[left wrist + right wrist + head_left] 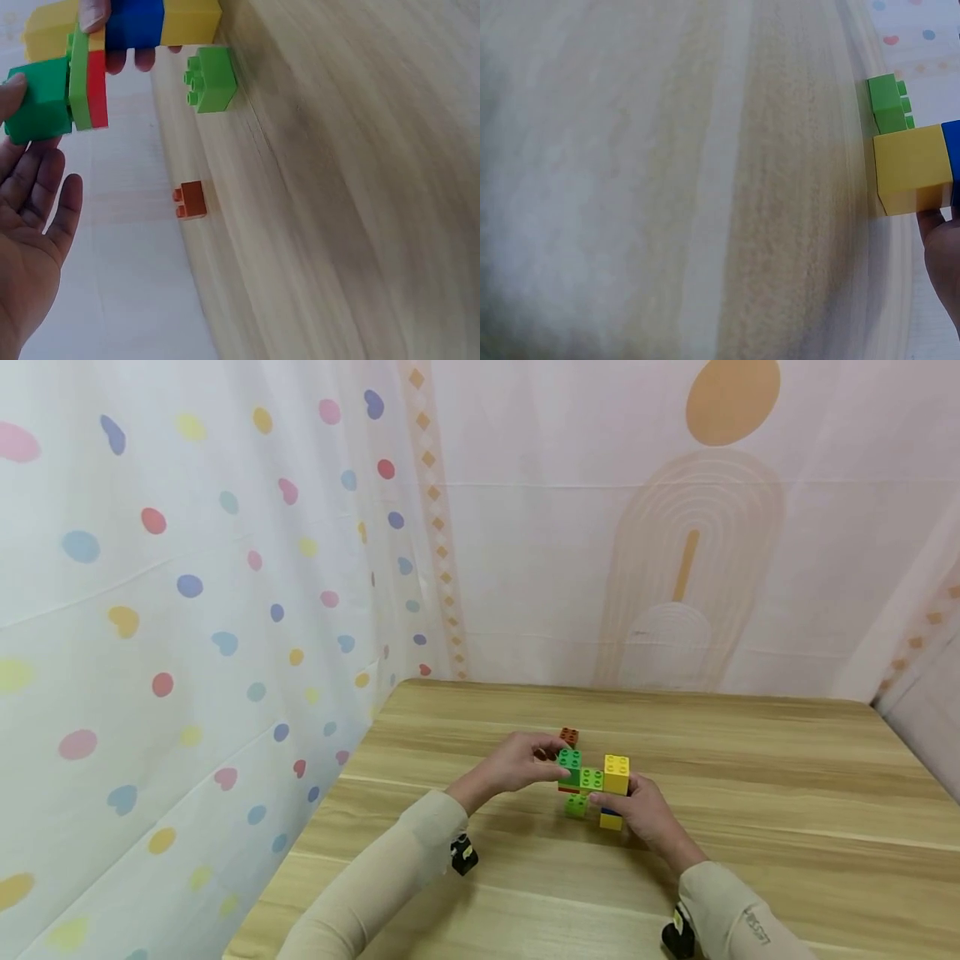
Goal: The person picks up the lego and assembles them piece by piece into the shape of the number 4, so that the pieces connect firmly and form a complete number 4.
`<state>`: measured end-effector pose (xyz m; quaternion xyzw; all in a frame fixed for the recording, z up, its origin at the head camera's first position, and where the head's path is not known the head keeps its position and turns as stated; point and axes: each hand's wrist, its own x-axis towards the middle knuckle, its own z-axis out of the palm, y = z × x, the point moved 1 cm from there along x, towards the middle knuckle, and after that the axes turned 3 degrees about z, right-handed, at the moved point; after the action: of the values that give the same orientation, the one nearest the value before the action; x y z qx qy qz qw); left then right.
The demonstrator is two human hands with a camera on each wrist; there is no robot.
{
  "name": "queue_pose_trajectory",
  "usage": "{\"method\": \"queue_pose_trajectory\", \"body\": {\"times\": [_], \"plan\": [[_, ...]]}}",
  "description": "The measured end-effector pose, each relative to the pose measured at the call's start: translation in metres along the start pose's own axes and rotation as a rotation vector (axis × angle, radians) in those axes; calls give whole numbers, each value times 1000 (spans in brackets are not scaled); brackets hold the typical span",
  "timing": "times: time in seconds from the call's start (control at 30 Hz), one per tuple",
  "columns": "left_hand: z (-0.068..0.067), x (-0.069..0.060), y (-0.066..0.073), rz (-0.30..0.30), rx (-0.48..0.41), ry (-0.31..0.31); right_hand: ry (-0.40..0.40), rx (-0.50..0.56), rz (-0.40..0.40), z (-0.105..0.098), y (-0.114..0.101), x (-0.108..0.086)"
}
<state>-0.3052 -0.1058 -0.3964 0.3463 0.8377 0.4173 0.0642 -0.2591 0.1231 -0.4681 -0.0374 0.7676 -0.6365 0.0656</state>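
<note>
- A wooden table [787, 760] with light, streaky grain fills the lower middle and lower right of the head view, its far corners rounded.
- A white curtain [225, 568] covers the left side, printed with spots and hearts in pink, red, blue, yellow and orange; it hangs in soft folds.
- A paler back curtain [525, 543] spans the upper middle and upper right, bearing an orange disc [733, 402] above a beige arch [645, 527].
- Strips of orange diamonds [437, 522] run down its left part and near the right edge.
- The light is soft, with faint shadows at lower centre.
</note>
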Motion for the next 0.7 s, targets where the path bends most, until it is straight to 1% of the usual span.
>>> {"method": "queue_pose_trajectory", "body": {"times": [0.1,0.17,0.3,0.47,0.53,0.7], "plan": [[1,1,1,19,39,-10,0,6,0,1,0,-1],[2,0,0,19,46,-3,-2,11,-2,1,0,-1],[7,-2,-4,-3,11,33,2,17,-2,1,1,-1],[13,-3,-10,-1,-48,87,8,29,-5,0,2,-1],[15,-3,-12,2,-66,100,4,35,-7,1,2,-1],[15,-4,-10,-25,-90,109,6,55,0,2,1,-2]]}}
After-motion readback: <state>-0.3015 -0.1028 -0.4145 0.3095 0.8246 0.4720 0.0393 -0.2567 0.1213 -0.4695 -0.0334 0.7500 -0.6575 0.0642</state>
